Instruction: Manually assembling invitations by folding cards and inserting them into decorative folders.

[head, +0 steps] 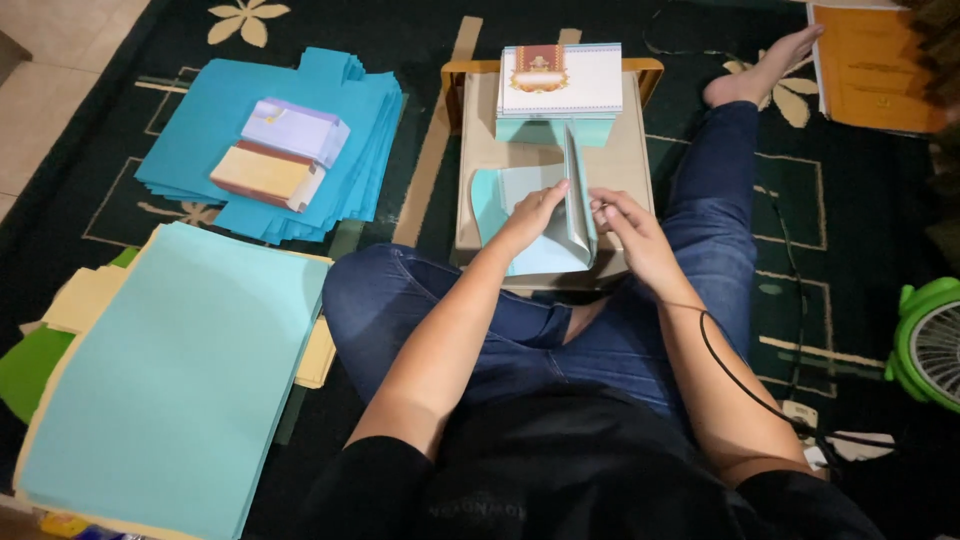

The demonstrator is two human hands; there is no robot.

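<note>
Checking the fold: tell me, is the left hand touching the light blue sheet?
Touching. The head view shows the left hand pressed flat on the light blue sheet.

The green fan [928,342] is cut off by the right edge, and the orange folder [875,65] by the top right corner. The large pale blue sheet stack [170,380] runs off the bottom. The left hand [533,215] hides part of the folded blue card [545,235]; print on the invitation cards [560,78] is too small to make out.

Pale blue paper sheet [545,235], partly folded, one flap standing upright, flat part lying on cardboard board
</note>
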